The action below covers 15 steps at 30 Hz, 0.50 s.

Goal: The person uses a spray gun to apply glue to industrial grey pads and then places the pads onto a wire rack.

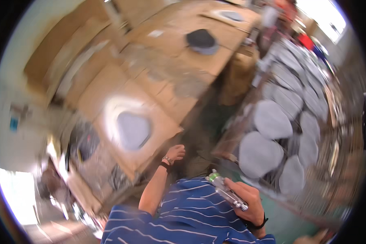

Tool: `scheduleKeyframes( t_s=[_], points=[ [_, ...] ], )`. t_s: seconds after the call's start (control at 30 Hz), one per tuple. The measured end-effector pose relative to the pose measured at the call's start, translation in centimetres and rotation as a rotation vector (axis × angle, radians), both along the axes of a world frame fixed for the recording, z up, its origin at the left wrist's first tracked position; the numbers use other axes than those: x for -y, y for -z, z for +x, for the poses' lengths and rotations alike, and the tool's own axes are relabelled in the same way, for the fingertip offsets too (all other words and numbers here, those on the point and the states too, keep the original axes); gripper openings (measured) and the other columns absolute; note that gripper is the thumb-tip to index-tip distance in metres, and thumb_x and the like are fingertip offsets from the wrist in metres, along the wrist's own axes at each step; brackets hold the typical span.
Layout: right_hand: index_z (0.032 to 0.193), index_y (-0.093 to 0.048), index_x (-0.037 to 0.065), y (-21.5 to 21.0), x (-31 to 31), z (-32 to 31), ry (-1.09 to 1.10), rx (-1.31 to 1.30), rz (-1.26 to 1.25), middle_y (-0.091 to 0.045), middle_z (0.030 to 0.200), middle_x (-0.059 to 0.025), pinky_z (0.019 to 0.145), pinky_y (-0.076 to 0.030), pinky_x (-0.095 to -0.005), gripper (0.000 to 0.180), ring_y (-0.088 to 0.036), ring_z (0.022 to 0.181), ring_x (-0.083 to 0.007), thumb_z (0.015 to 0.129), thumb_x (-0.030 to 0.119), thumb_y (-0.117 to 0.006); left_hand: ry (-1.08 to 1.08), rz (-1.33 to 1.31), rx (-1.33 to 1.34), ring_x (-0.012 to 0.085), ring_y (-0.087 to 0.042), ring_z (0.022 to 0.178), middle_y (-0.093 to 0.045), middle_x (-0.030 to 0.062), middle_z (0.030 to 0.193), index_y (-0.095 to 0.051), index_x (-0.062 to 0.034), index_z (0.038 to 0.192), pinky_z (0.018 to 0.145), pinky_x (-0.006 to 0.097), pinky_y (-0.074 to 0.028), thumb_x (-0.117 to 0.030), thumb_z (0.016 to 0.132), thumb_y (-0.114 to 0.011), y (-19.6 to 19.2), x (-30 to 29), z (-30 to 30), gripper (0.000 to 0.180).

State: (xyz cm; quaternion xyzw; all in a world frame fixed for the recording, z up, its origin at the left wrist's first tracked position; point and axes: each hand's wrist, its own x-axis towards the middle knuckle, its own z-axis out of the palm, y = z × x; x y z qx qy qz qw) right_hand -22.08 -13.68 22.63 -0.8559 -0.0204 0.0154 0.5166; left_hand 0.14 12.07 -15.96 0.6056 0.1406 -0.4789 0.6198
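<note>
Your right hand (248, 201) is gripping a metal spray gun (226, 190) with a green cap, holding it over your striped blue shirt (183, 219). Your left hand (175, 153) is hanging loosely curled, holding nothing, just beside the cardboard-covered worktop (158, 130). A grey shell-shaped part (133, 130) is lying on that worktop, left of the left hand. Grey parts on a rack (284, 122) are sitting right of the gun.

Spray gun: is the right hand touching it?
Touching. The head view shows the right hand wrapped around the grip of the metal spray gun, fingers closed over it, held near the striped shirt.
</note>
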Motion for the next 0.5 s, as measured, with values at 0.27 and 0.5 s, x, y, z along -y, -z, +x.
scheduleKeyframes(
  t_s=[0.27,0.5],
  points=[
    [0.139,-0.058,0.002,0.4,-4.8,7.1,-0.348,-0.124,-0.073,-0.067,0.102,-0.0212,0.078,-0.053,-0.0386,0.076,-0.065,0.087,-0.0406,0.063,-0.009,-0.062,-0.563,0.445,-0.228,0.0170,-0.065,0.071,-0.071,0.0048,0.093,-0.068,-0.0122,0.120,0.059,0.036,-0.056,-0.030,0.094,-0.067,11.0,-17.7,-16.0,0.031],
    [0.130,-0.065,0.000,-0.4,-9.6,10.3,-0.239,0.036,-0.145,-0.069,0.094,-0.0184,0.071,-0.053,-0.0332,0.058,-0.069,0.081,-0.0317,0.073,-0.008,-0.075,-0.826,0.441,-0.506,0.0300,-0.069,0.085,-0.070,0.0106,0.099,-0.068,-0.0087,0.116,0.074,0.054,-0.060,-0.022,0.096,-0.063,15.7,-20.6,-24.8,0.025]
  ],
)
